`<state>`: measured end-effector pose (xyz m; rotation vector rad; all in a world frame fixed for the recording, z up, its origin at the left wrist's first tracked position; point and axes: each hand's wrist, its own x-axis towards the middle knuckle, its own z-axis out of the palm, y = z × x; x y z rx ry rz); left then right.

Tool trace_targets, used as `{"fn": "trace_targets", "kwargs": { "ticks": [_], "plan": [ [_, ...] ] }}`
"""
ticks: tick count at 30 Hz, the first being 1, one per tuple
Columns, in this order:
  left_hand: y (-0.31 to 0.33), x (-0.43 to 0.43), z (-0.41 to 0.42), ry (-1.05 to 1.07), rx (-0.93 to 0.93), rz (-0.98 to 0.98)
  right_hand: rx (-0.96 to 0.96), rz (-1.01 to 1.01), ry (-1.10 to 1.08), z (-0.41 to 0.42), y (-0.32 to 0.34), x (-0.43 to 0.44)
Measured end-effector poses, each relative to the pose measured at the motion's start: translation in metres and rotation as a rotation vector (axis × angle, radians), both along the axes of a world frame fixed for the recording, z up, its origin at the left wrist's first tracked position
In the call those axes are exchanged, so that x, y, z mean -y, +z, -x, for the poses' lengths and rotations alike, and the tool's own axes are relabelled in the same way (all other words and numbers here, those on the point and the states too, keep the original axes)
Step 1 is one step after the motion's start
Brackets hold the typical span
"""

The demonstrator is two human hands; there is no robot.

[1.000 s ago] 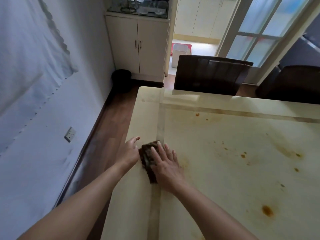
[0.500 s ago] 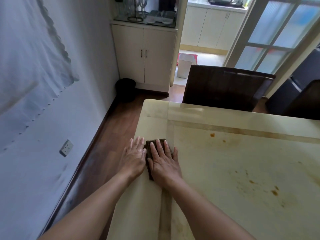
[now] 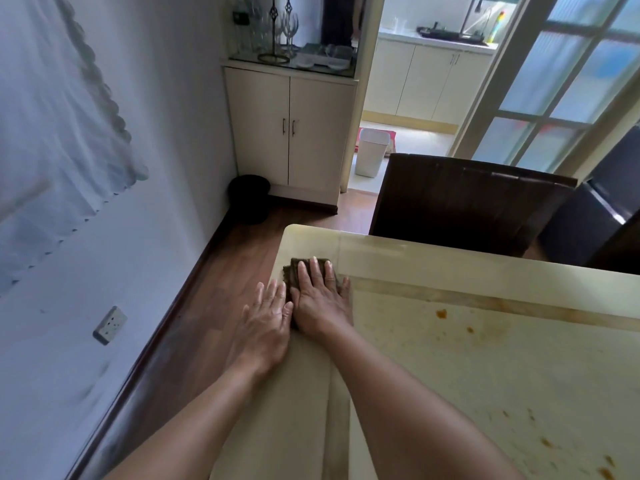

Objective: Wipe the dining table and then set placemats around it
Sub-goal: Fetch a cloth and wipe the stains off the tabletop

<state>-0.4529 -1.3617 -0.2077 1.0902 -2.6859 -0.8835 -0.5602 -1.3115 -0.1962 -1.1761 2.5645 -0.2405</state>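
Note:
A dark brown cloth [image 3: 294, 270] lies flat on the cream dining table [image 3: 467, 358] near its far left corner. My right hand [image 3: 320, 299] presses down on the cloth with straight, spread fingers and covers most of it. My left hand [image 3: 265, 327] lies flat beside it at the table's left edge, fingers straight, its fingertips touching the cloth's near left corner. Orange-brown stains [image 3: 441, 313] dot the tabletop to the right of my hands. No placemats are in view.
A dark wooden chair [image 3: 464, 202] stands at the table's far end, another dark chair [image 3: 595, 233] to its right. Between table and white wall runs a strip of wood floor [image 3: 221, 282]. A black bin [image 3: 249, 199] sits by a cream cabinet [image 3: 289, 133].
Both hands have slid the cloth away from me along the left edge, toward the table's far left corner. My left hand moved in beside the right.

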Motion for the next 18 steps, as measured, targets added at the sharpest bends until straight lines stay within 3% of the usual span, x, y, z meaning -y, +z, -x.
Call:
{"fn": "trace_targets", "kwargs": {
  "ticks": [18],
  "plan": [
    [0.0,0.001,0.001,-0.026,0.167,0.113,0.013,0.019,-0.005,0.053,0.005,0.056]
  ]
}}
